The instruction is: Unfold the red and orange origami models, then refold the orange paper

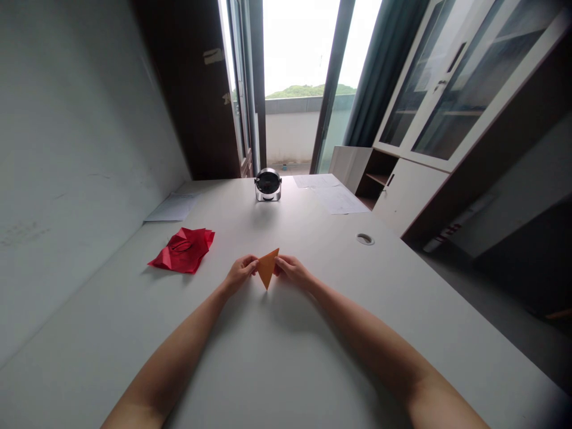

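Between my two hands is a small piece of folded orange paper (267,270), triangular, with one point hanging down toward the tabletop. My left hand (242,273) pinches its left edge between thumb and fingers. On the other side, my right hand (291,269) grips the right edge the same way, thumb in front. The fingers behind the paper are partly hidden. Whether the lower tip touches the table cannot be made out.
A crumpled red sheet (185,250) lies on the white table (277,369) to the left. Farther back stands a round black device on a metal stand (268,183). Papers (342,199) lie at the back right, another stack (172,207) at the back left. A cable hole (365,239) sits right.
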Available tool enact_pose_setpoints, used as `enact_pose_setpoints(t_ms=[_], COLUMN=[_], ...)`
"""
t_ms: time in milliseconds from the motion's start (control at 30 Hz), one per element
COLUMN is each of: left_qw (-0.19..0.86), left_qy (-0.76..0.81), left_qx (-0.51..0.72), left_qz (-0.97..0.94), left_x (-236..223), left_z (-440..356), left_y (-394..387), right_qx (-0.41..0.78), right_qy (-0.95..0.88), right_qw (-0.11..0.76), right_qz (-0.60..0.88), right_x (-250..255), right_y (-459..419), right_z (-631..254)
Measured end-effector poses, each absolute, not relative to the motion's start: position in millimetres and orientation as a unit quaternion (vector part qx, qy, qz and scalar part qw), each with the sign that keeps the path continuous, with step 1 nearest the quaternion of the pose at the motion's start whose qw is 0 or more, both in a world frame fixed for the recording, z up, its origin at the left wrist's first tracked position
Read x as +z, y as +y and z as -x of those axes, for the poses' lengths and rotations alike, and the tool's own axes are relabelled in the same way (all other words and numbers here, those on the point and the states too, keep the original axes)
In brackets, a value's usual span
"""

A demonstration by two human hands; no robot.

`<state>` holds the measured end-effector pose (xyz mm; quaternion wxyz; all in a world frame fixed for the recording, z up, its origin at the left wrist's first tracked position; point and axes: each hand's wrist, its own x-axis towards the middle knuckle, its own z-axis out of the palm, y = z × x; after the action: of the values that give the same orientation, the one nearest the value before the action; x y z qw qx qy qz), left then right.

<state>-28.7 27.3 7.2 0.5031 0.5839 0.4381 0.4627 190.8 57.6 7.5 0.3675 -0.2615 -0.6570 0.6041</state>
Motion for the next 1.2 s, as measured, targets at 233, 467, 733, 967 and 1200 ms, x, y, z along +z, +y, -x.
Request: enact_pose_setpoints(t_ms=[233,467,733,967,1200], left_qw=[0.499,0.498,0.495,0.496,0.491], left_qy=[0.438,0.440,0.438,0.437,0.444], left_qx=[0.456,0.455,0.457,0.452,0.452], left_qz=[-0.592,-0.592,-0.595,-0.599,-0.597], left_x=[7.6,8.3,7.2,2.3,2.5], left_z=[29.4,29.5,29.4,30.5,29.5], left_y=[26.7,26.6,26.9,28.5,28.4], right_qx=[0.606,0.605,0.607,0.598,0.578], right_qy=[-0.653,-0.656,-0.651,-0.664,-0.676], right_qw=[0.363,0.360,0.359,0.361,0.349], right_qz=[0.274,0.272,0.279,0.268,0.296], right_x=[10.9,12.9,14.0,12.3,7.8], right_y=[56.3,55.6,55.4,54.9,55.6], right_z=[-191.2,-192.1,-190.7,-191.4,-190.1])
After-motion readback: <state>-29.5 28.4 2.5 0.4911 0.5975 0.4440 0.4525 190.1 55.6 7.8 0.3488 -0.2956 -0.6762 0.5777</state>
